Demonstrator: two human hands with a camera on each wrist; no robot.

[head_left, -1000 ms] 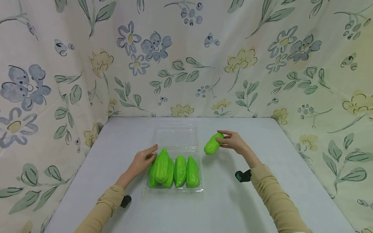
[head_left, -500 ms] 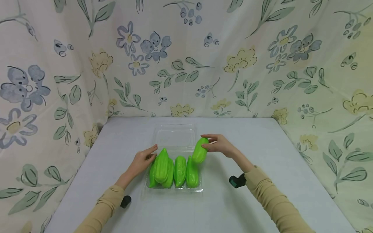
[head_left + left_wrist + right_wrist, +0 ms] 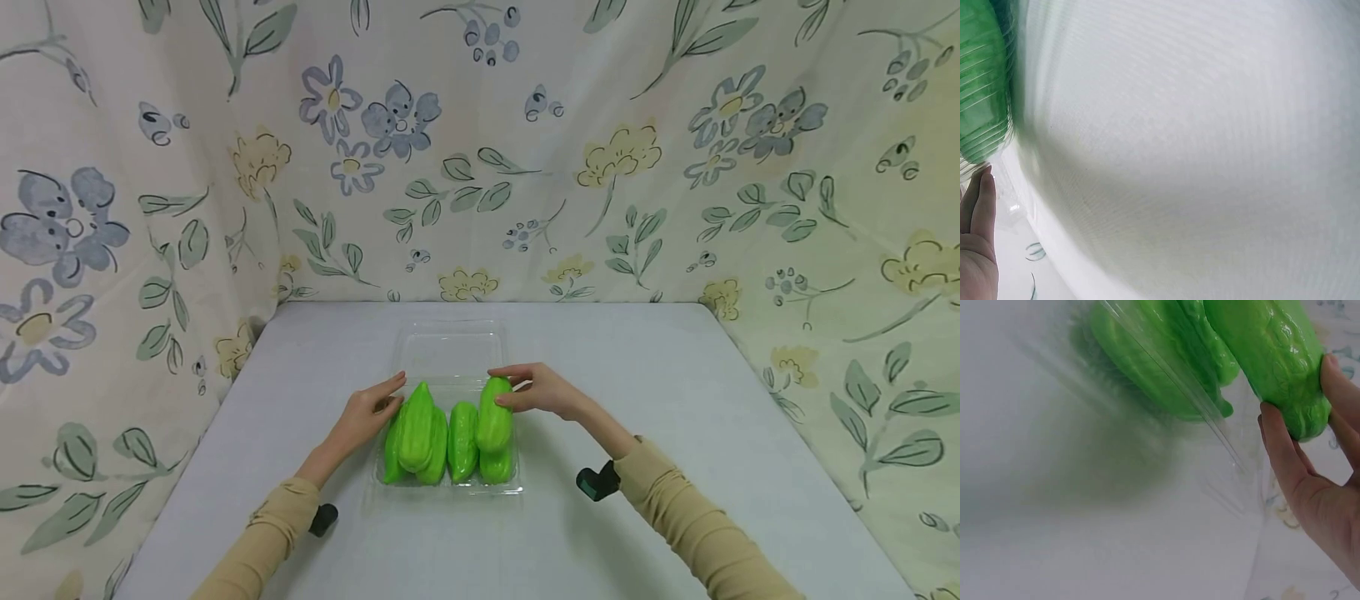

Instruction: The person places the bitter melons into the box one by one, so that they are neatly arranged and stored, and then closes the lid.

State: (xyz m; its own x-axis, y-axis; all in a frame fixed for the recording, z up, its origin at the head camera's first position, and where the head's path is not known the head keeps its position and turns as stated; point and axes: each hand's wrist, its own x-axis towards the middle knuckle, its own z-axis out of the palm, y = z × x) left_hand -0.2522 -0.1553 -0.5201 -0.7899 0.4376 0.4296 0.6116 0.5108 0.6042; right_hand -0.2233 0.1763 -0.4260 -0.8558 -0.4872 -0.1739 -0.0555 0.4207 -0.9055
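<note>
My right hand pinches the end of a shiny bright green bitter melon between thumb and fingers. In the right wrist view this ridged melon hangs above the clear plastic container, apart from the melons inside. Seen from the head, it overlaps the rightmost melon in the container. Another melon lies to its left, and several are heaped at the left end, with one melon on top. My left hand rests against the container's left side, its fingers extended and nothing gripped.
The container's clear lid lies folded back behind it on the white table. Floral cloth hangs at the back and both sides. A black wrist camera sits under the right forearm, another camera by the left.
My right hand has carried the bitter melon leftward and toward me, from right of the container to above its right end. My left hand has stayed in place.
</note>
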